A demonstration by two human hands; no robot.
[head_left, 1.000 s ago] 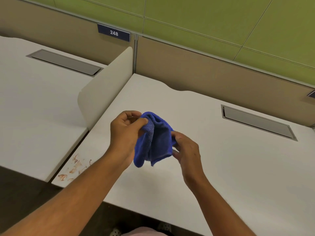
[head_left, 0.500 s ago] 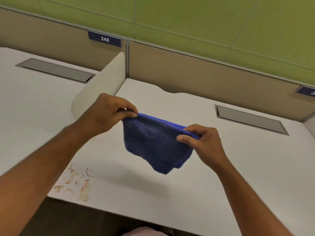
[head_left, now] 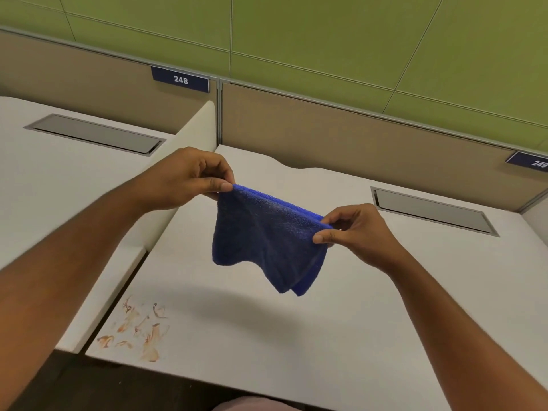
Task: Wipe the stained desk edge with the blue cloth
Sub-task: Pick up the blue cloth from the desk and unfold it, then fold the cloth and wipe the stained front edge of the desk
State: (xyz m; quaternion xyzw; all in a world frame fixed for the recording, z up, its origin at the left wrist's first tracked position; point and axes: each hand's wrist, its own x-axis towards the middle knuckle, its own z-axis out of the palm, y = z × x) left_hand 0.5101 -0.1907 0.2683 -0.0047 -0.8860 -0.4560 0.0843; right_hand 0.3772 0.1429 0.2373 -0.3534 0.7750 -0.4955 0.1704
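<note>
The blue cloth [head_left: 264,238] hangs folded in the air above the white desk [head_left: 370,307], stretched between both hands. My left hand [head_left: 186,176] pinches its upper left corner between thumb and fingers. My right hand [head_left: 358,229] pinches the upper right corner, a little lower and nearer to me. Reddish-brown stains [head_left: 136,330] mark the desk's near left corner, by the front edge, below and to the left of the cloth. The cloth touches neither the desk nor the stains.
A cream divider panel [head_left: 189,161] separates this desk from the neighbouring desk [head_left: 44,188] on the left. Each desk has a grey cable flap [head_left: 433,212] near the back partition. Number plate 248 [head_left: 180,80] hangs on the partition. A dark gap runs below the front edge.
The bunched cloth has been pulled open and is now held spread by two corners. Both hands have moved apart. The view has shifted slightly.
</note>
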